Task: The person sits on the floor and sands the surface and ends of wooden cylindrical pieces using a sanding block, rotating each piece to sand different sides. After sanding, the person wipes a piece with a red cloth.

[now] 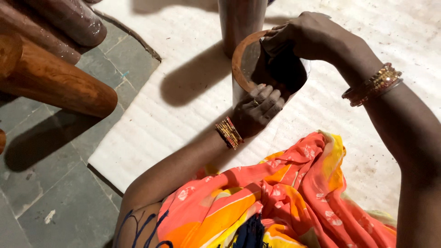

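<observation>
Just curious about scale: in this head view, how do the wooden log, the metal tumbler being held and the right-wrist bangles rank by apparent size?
1. wooden log, though partly cropped and perhaps nearer the camera
2. metal tumbler, partly hidden by both hands
3. right-wrist bangles

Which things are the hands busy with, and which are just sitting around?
Being used:
- metal pot, with a brown rim
- left hand, gripping the rim
- right hand, reaching inside

Just nearby:
- tall metal vessel behind
- wooden logs on the stone floor
- white mat underneath
</observation>
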### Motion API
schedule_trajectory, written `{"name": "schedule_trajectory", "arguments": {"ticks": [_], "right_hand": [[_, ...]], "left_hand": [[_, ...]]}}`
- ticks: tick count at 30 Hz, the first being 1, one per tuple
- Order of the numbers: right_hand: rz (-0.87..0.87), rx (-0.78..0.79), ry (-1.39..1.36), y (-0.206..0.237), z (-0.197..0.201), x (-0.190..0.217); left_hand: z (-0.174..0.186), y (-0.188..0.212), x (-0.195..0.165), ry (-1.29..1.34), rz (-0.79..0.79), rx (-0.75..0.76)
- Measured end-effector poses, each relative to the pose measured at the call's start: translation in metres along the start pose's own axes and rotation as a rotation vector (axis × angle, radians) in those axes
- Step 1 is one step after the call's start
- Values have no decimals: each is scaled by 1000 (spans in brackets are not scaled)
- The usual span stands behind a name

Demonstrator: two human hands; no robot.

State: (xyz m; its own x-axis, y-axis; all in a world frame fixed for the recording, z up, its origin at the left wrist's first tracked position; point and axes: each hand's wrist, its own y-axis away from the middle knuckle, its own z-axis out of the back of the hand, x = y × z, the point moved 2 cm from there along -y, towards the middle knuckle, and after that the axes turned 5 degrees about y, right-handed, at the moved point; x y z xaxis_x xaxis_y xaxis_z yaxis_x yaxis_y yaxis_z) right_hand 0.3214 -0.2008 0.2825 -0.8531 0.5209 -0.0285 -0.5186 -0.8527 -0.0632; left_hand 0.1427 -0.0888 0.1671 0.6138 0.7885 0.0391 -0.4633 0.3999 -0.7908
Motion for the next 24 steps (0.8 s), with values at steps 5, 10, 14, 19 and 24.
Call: {"name": "schedule_trajectory", "arguments": {"ticks": [5, 10, 14, 19, 24], "right_hand": [[84, -144, -49, 0, -1, 3], [206, -227, -166, 12, -8, 2], [157, -290, -19, 39, -22, 4], [76, -266, 51, 96, -19, 44], [176, -328, -133, 121, -13, 56]], "left_hand": [[-2, -7, -3, -48, -30, 18], [4, -2, 11, -151, -127, 16], [0, 4, 29, -9, -83, -41], [-4, 13, 33, 41, -92, -138], [-9, 20, 27, -17, -71, -140]]}}
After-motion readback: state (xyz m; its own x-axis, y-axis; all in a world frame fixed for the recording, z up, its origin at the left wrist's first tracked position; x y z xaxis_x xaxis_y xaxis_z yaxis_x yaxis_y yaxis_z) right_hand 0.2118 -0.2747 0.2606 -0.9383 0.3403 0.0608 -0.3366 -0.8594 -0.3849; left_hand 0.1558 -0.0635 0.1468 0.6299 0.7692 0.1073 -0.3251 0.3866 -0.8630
